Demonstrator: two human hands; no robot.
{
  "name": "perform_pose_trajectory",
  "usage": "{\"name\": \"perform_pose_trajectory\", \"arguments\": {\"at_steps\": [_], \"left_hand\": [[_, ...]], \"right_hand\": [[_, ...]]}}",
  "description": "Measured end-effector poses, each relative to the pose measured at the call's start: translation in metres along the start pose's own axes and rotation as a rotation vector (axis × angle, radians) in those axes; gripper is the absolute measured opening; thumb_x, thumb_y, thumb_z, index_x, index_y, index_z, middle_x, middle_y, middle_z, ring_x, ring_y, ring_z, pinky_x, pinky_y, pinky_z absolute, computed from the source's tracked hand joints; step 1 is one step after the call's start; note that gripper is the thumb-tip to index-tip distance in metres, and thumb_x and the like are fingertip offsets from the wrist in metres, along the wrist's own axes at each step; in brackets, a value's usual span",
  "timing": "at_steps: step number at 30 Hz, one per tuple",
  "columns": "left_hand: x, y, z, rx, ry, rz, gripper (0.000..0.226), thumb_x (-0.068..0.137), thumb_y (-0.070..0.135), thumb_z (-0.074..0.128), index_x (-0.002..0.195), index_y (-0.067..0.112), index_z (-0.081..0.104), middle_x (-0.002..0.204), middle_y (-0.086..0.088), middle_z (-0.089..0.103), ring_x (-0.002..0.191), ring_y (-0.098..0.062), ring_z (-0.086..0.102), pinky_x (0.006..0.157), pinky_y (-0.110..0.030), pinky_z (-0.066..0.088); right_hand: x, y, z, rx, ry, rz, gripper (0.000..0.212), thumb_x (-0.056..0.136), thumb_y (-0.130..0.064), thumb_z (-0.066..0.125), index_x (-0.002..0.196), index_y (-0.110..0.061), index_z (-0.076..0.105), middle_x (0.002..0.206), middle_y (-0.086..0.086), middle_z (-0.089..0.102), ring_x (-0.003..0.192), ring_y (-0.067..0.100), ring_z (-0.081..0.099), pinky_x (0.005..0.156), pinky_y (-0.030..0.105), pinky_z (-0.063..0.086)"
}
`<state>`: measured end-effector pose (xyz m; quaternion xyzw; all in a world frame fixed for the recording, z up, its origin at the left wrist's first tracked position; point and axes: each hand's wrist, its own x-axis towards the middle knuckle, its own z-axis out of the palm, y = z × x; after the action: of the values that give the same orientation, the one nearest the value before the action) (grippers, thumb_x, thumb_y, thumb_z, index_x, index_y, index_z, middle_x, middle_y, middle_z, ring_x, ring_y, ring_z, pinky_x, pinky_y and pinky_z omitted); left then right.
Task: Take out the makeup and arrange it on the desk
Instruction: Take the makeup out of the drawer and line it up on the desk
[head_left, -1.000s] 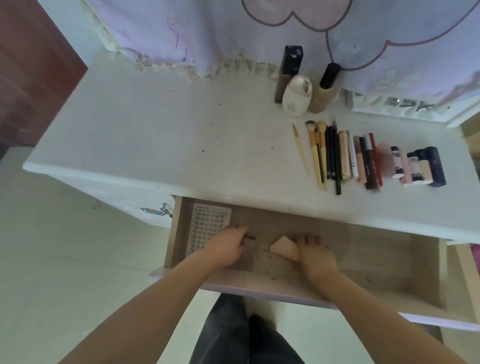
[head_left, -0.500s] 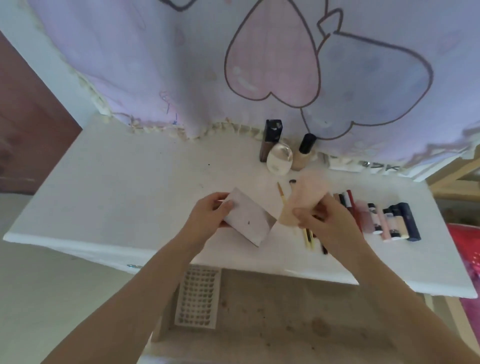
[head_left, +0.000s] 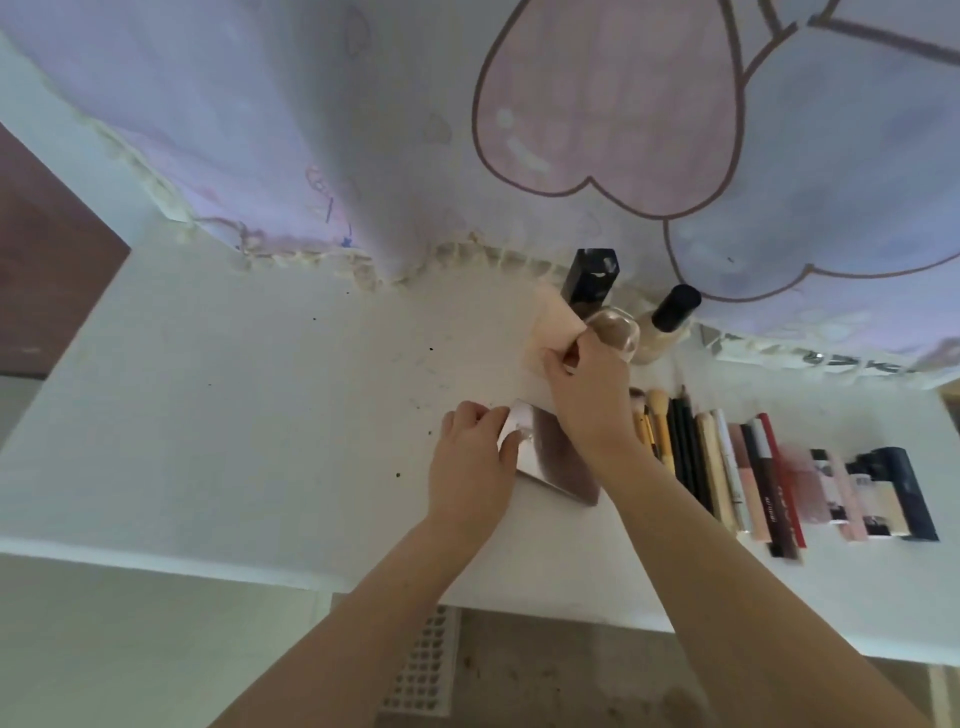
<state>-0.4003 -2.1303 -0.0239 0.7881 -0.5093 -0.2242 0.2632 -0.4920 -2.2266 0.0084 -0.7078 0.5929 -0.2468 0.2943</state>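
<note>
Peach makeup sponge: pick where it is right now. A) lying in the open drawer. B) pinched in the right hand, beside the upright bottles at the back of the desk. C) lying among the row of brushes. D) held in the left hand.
B: the right hand pinches the peach sponge next to the bottles, while the left hand holds the flat compact.

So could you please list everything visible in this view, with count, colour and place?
desk: one, white, under everything
cloth: one, lilac with pink heart, hanging behind
sponge: one, peach, in right hand
flat case: one, silvery, in left hand
bottles: three, black-capped or clear, desk back
brushes and pencils: several, yellow and black, right row
tubes: several, pink, red, navy, right row
drawer: one, brown, open below
grid tray: one, white, in drawer
hands: left hand, right hand
</note>
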Motion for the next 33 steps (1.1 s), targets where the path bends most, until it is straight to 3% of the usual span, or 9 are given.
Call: {"name": "perform_pose_trajectory", "arguments": {"at_steps": [5, 8, 11, 14, 17, 21, 23, 27, 33], "left_hand": [[-0.023, -0.01, -0.013, -0.06, 0.01, 0.08, 0.032, 0.095, 0.017, 0.05, 0.127, 0.016, 0.054, 0.113, 0.0, 0.052, 0.106, -0.016, 0.045, 0.086, -0.018, 0.036], [-0.067, -0.031, -0.031, -0.114, 0.084, 0.184, 0.022, 0.094, 0.01, 0.048, 0.111, 0.012, 0.061, 0.102, 0.006, 0.055, 0.093, -0.001, 0.046, 0.082, -0.003, 0.035], [-0.128, -0.068, -0.033, -0.144, 0.046, 0.184, 0.021, 0.09, 0.02, 0.041, 0.098, 0.02, 0.061, 0.094, 0.012, 0.055, 0.088, 0.006, 0.049, 0.08, -0.005, 0.039], [-0.164, -0.103, -0.008, -0.056, -0.164, -0.048, 0.028, 0.092, 0.011, 0.045, 0.115, 0.019, 0.058, 0.115, 0.001, 0.057, 0.099, -0.005, 0.055, 0.09, -0.022, 0.046], [-0.168, -0.122, 0.024, 0.1, -0.421, -0.323, 0.058, 0.094, 0.013, 0.038, 0.148, 0.013, 0.016, 0.153, -0.009, 0.018, 0.127, -0.025, 0.043, 0.106, -0.032, 0.039], [-0.165, -0.122, 0.05, 0.372, -0.525, -0.345, 0.083, 0.093, 0.03, 0.046, 0.149, 0.017, -0.015, 0.155, -0.014, -0.02, 0.145, -0.032, -0.008, 0.117, -0.046, 0.015], [-0.168, -0.121, 0.051, 0.405, -0.504, -0.386, 0.082, 0.094, 0.028, 0.043, 0.148, 0.018, -0.018, 0.154, -0.014, -0.026, 0.145, -0.032, -0.013, 0.116, -0.047, 0.012], [-0.176, -0.127, 0.045, 0.315, -0.516, -0.374, 0.076, 0.097, 0.027, 0.035, 0.145, 0.028, -0.024, 0.151, -0.016, -0.031, 0.143, -0.036, -0.018, 0.116, -0.049, 0.01], [-0.178, -0.122, 0.029, 0.17, -0.539, -0.352, 0.078, 0.096, 0.013, 0.034, 0.144, 0.027, -0.025, 0.151, -0.015, -0.032, 0.142, -0.032, -0.022, 0.117, -0.043, 0.006]], "right_hand": [[-0.015, -0.004, -0.01, 0.097, -0.041, 0.032, 0.015, 0.095, -0.022, 0.052, 0.107, -0.013, 0.053, 0.092, -0.006, 0.057, 0.084, 0.009, 0.054, 0.063, 0.01, 0.038], [-0.049, -0.011, -0.035, 0.272, 0.004, 0.075, 0.031, 0.094, -0.022, 0.055, 0.125, -0.018, 0.051, 0.111, -0.009, 0.057, 0.101, 0.002, 0.054, 0.075, 0.004, 0.041], [-0.109, 0.001, -0.049, 0.37, -0.004, 0.028, 0.016, 0.094, -0.017, 0.054, 0.109, -0.022, 0.057, 0.099, -0.009, 0.063, 0.089, -0.001, 0.061, 0.071, 0.006, 0.047], [-0.175, 0.029, -0.021, 0.231, -0.284, 0.04, 0.015, 0.094, -0.014, 0.052, 0.092, -0.028, 0.058, 0.081, -0.01, 0.065, 0.073, 0.002, 0.062, 0.072, 0.021, 0.052], [-0.212, 0.042, 0.02, 0.089, -0.264, -0.086, 0.009, 0.092, -0.024, 0.051, 0.089, -0.026, 0.059, 0.076, -0.015, 0.059, 0.066, -0.003, 0.055, 0.064, 0.012, 0.043], [-0.226, 0.037, 0.067, 0.042, -0.427, -0.138, 0.019, 0.092, -0.027, 0.044, 0.093, -0.019, 0.061, 0.085, -0.003, 0.066, 0.074, 0.011, 0.06, 0.07, 0.023, 0.049], [-0.229, 0.049, 0.086, -0.049, -0.486, -0.006, 0.02, 0.094, -0.022, 0.044, 0.103, -0.013, 0.06, 0.099, 0.008, 0.066, 0.089, 0.025, 0.063, 0.077, 0.035, 0.05], [-0.23, 0.067, 0.104, 0.044, -0.525, 0.477, 0.028, 0.096, -0.016, 0.043, 0.121, -0.005, 0.05, 0.12, 0.016, 0.058, 0.108, 0.032, 0.058, 0.075, 0.027, 0.04], [-0.235, 0.066, 0.119, 0.417, -0.566, 0.704, 0.013, 0.094, -0.014, 0.05, 0.096, -0.011, 0.063, 0.098, 0.005, 0.067, 0.084, 0.021, 0.061, 0.071, 0.028, 0.05]]}}
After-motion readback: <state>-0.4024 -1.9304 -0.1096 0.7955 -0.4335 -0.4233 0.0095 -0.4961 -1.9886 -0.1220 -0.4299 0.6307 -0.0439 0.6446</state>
